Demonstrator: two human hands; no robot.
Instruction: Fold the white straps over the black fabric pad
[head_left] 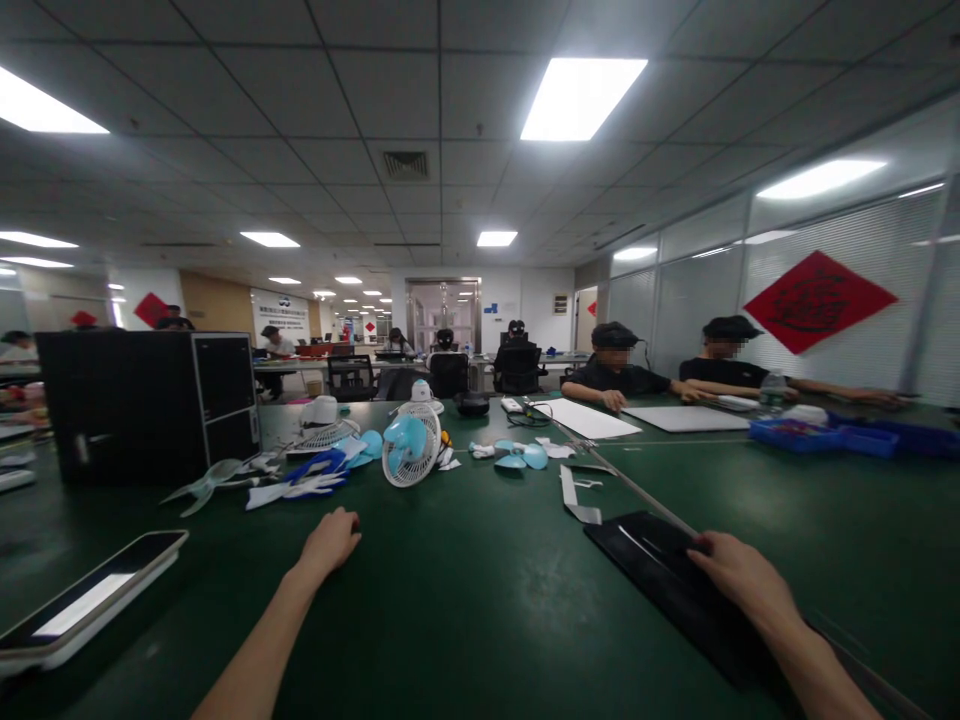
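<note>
Toward the near right of the green table (450,610), a black flat panel (660,575) is touched by the right hand (739,572), whose fingers are laid over its right-hand edge. Whether the panel is pinched or merely rested upon cannot be told, since its underside is hidden. By the left hand (334,541), well apart from the panel and set down to the left, nothing can be seen to be held; its fingers are curled in, and what lies within them, if anything, cannot be made out.

As for progress, contact with the panel appears to be made, while no lift is shown: the panel seems to be supported by the table along its length. No joining of parts can be seen at the panel, and how much is left cannot be judged from this view.

The panel's long axis is laid on a slant, from far left to near right, with its far end pointed toward a white bracket (571,493) just beside it. Its near end is partly lost in darkness. Farther off, a white fan (407,443), light blue fan blades (517,457) and blue-and-white gloves (319,475) are touched by neither hand.
</note>
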